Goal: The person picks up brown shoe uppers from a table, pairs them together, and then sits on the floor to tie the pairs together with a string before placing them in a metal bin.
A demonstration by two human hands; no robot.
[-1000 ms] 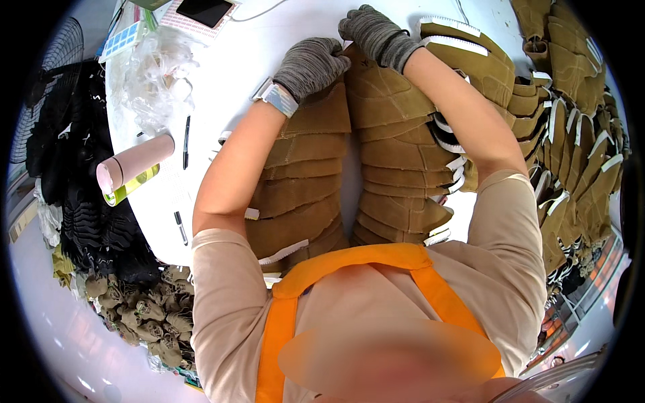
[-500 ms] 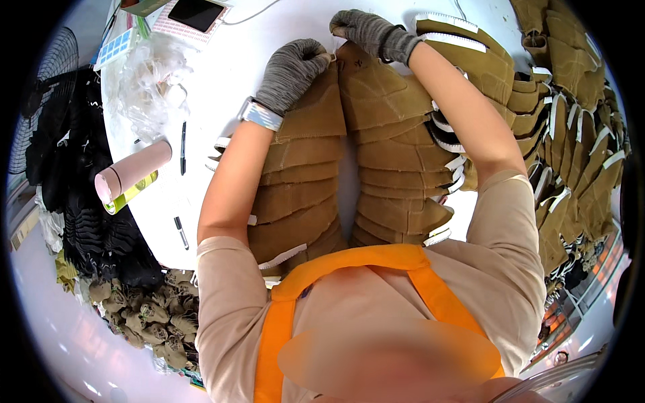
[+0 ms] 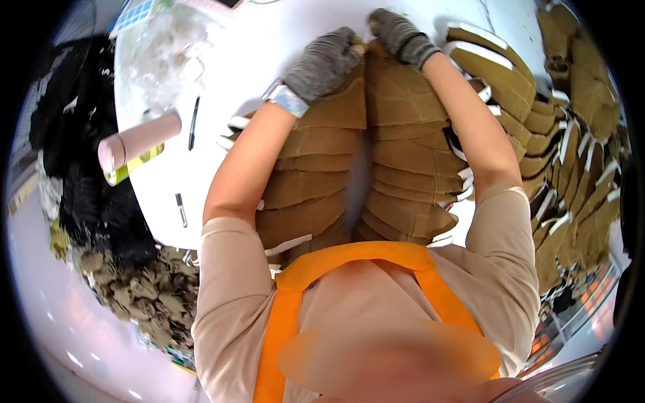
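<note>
Two overlapping rows of brown suede-like pieces, apparently boot uppers, lie in front of me with a narrow gap between them. My left hand [image 3: 328,62], in a grey knit glove, is closed at the far inner corner of the top left brown piece [image 3: 336,107]. Beside it my right hand [image 3: 402,35], also gloved, has its fingers curled at the far edge of the top right brown piece [image 3: 406,91]. Both fingertip areas are partly hidden by the gloves, and the hands are close together but apart.
More brown pieces with white edging [image 3: 494,74] are stacked to the right. On the white table [image 3: 158,208] at left are a pink bottle [image 3: 141,141], two pens, including a black pen [image 3: 194,124], and clear plastic bags [image 3: 164,64]. Black items [image 3: 101,208] hang beyond its left edge.
The view has shifted, so the table and pieces appear farther right and the phone is mostly cut off. Both hands stay at the far ends of the two rows.
</note>
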